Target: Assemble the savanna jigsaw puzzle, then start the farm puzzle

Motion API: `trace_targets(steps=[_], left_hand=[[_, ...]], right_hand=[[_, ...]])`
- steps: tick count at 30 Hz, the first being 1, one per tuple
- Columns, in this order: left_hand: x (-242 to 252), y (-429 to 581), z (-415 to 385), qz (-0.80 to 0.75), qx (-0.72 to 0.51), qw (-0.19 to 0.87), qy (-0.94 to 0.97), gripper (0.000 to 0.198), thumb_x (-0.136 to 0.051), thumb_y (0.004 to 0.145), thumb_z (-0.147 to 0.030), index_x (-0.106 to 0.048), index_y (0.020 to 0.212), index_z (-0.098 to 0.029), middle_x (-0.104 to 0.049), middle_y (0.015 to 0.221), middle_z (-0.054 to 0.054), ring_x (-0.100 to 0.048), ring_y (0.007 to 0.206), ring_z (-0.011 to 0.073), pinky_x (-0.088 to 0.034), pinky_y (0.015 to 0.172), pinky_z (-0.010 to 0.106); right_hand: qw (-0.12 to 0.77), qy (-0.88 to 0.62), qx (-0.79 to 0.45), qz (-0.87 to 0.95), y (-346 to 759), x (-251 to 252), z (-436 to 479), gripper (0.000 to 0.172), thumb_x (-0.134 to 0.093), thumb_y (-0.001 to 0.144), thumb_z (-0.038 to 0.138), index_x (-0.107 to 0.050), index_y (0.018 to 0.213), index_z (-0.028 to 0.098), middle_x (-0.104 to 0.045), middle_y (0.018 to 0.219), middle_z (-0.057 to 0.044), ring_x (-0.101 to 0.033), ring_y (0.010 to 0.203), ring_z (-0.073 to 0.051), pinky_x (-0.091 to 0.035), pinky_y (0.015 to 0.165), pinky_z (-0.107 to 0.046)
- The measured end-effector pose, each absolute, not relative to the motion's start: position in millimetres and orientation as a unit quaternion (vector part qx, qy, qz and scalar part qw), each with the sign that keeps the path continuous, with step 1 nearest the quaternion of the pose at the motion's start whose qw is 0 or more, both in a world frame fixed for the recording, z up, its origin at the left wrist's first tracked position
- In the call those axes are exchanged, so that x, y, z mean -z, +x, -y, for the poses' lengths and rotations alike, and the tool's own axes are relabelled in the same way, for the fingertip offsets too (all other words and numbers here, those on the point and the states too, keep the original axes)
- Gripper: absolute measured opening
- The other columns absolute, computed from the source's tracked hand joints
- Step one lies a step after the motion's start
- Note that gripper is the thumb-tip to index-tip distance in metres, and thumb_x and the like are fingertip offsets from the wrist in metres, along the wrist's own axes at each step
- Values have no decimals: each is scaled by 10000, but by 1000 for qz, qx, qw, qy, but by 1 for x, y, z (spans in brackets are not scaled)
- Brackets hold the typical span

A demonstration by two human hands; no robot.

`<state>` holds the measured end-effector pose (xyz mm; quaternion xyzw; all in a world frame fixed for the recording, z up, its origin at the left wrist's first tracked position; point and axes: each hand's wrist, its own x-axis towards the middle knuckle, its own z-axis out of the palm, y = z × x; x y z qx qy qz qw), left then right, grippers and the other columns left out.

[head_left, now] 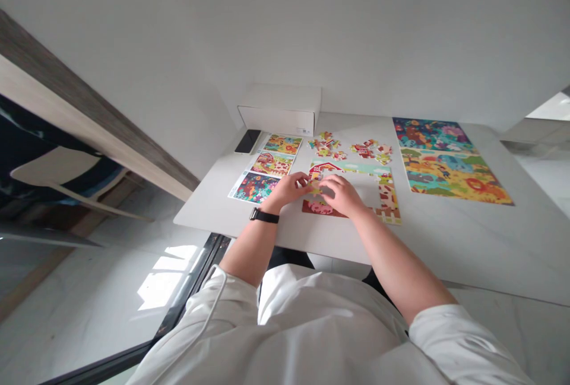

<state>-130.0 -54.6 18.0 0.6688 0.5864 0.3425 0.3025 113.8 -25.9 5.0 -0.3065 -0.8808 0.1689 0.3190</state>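
Two hands meet over a partly built farm puzzle (386,192) on the white bench (467,236), head view. Left hand (289,188), black watch (263,215) at the wrist, and right hand (341,193) lie fingers-down on small pieces at the puzzle's middle; whether either grip is clenched on a piece cannot be told. Done: top strip with red barn, right edge, part of bottom edge. Left: the middle, with loose pieces (350,148) scattered just beyond. Also present: three picture cards (271,166) at left, a dark phone (247,141), a white box (280,110), a finished puzzle (445,160) at right.
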Motion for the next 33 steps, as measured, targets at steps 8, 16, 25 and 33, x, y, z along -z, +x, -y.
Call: trace_targets(steps=[8,16,25,33], left_hand=[[-13,-137,57,-587,-294,272,703,270,-809,796,-402,-768,1004,-234,-764,828,-6,-595,648,148,-431,635,267],[-19,-140,61,-572,-292,289,710,217,-808,797,-362,-753,960,-229,-753,812,6,-668,725,182,-483,685,279],[-22,-143,62,-576,-252,288,723,291,-781,817,-404,-757,1030,-208,-772,848,12,-683,753,185,-508,723,283],[-24,-139,63,-585,-232,270,728,249,-763,834,-363,-753,1025,-204,-774,855,13,-683,756,186,-483,716,288]], right_hand=[[280,-294,-161,900,111,3,25,314,-732,930,151,-769,1215,277,-723,1265,-102,-677,1206,-309,-567,1089,-509],[269,-283,-166,906,113,1,26,323,-739,930,169,-782,1230,280,-721,1271,-100,-675,1213,-306,-555,1095,-495],[261,-289,-152,908,110,0,27,254,-759,921,140,-809,1142,254,-752,1180,-89,-707,1097,-276,-565,1016,-448],[227,-321,-130,910,109,-3,30,232,-775,950,236,-809,1178,262,-754,1218,-86,-693,1139,-285,-528,1034,-437]])
